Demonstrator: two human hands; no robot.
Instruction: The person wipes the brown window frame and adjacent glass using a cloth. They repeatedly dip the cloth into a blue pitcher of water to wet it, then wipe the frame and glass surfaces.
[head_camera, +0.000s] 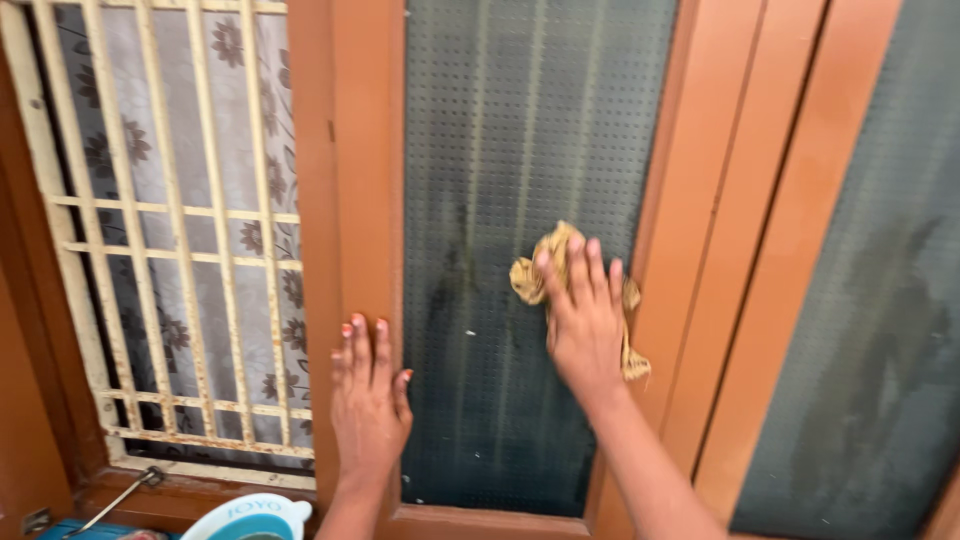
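A crumpled tan cloth (548, 268) lay pressed flat against the textured, dotted dark glass pane (500, 150) of the window, in the pane's right half near the orange-brown wooden frame (350, 180). Its folds bunched out above and to the left of the right hand (583, 325) covering it, and a ragged tail hung down below (its middle was hidden). The glass stood upright, greyish-green, with darker streaks to the left of the cloth

Cloth on textured glass
Right hand (585, 325) presses a yellow cloth (545, 265) against the pane (500, 120); left hand (368, 400) lies flat on the wooden frame (350, 180).
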